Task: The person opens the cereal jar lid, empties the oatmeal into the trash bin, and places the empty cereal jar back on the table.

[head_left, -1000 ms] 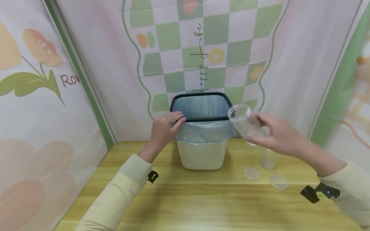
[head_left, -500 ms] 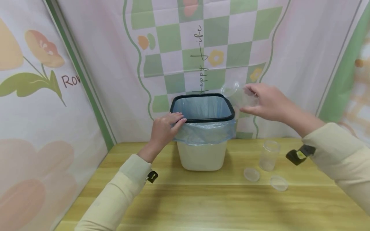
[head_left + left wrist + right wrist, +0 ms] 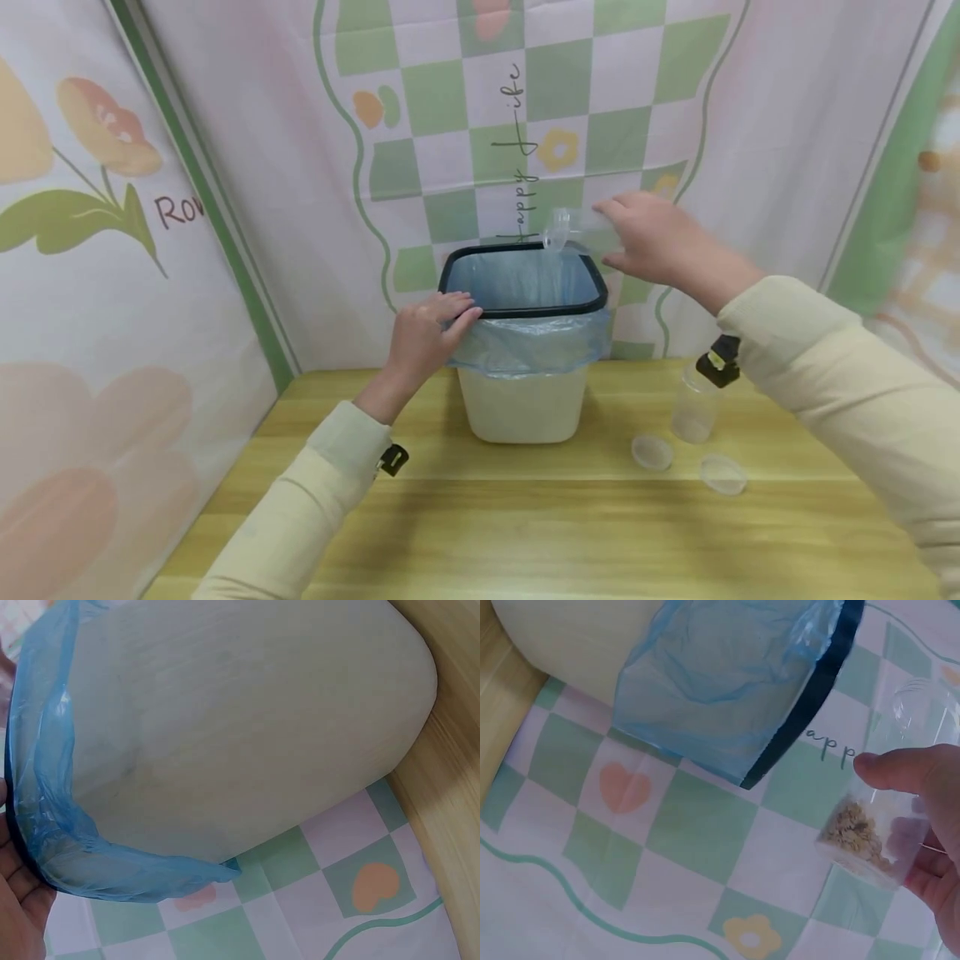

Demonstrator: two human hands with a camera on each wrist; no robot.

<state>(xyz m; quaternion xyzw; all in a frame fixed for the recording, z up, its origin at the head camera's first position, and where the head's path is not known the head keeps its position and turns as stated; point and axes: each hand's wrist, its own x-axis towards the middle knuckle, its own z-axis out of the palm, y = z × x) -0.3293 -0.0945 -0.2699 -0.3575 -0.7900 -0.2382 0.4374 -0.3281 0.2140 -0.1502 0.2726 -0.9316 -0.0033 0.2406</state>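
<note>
A cream trash bin [image 3: 522,408] with a black rim and a blue plastic liner [image 3: 532,343] stands on the table. At its front left corner my left hand [image 3: 427,329] grips the rim, fingers over the top. My right hand [image 3: 660,242] holds a clear plastic jar [image 3: 558,229] tilted nearly on its side, its open mouth pointing left above the bin's back right corner. In the right wrist view, pale flakes [image 3: 855,832] lie near the base of this jar. The inside bottom of the bin is hidden.
A second clear jar [image 3: 693,412] stands open on the wooden table [image 3: 480,525] to the right, partly behind my right wrist strap. Two clear round lids [image 3: 652,452] lie in front of it. A printed cloth [image 3: 420,167] hangs close behind the bin.
My right hand has lifted the jar and carried it left, from beside the bin to over its back right corner, tipping it further. My left hand has stayed on the rim.
</note>
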